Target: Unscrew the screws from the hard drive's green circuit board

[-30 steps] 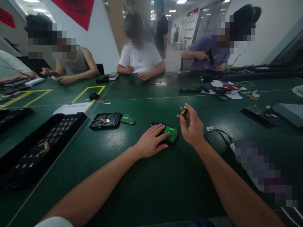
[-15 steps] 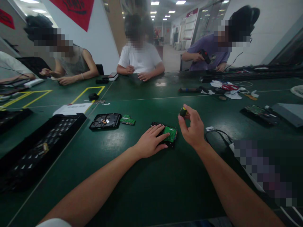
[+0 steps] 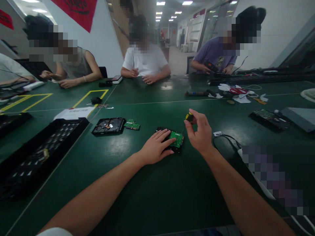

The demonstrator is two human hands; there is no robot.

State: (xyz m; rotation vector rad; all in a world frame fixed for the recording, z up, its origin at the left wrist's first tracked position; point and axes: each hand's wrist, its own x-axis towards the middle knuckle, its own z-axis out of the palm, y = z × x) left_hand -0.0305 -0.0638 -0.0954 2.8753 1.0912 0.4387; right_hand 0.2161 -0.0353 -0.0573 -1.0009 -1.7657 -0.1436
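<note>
A hard drive (image 3: pixel 179 149) with a green circuit board (image 3: pixel 177 134) on its upper face lies on the table. Across its left part rests my left hand (image 3: pixel 157 146), fingers stretched out flat and the thumb along the near edge. My right hand (image 3: pixel 199 131) pinches the black-and-yellow handle of a small screwdriver (image 3: pixel 189 117) between thumb and fingers. Its thin shaft slants down toward the board's right end; the tip is too small to make out. To the left lie another hard drive (image 3: pixel 108 126) and loose green circuit boards (image 3: pixel 132 124).
A long black tray (image 3: pixel 56 170) with small parts stands at left, a paper sheet (image 3: pixel 73 113) behind it. On the right are a cable (image 3: pixel 226 136), another drive (image 3: pixel 268 119) and a grey box (image 3: pixel 299 118). Several people sit across the green table (image 3: pixel 147 196).
The screwdriver handle has turned in my right fingers, showing more yellow. My left hand stays on the hard drive. The person at right has lowered a dark tool.
</note>
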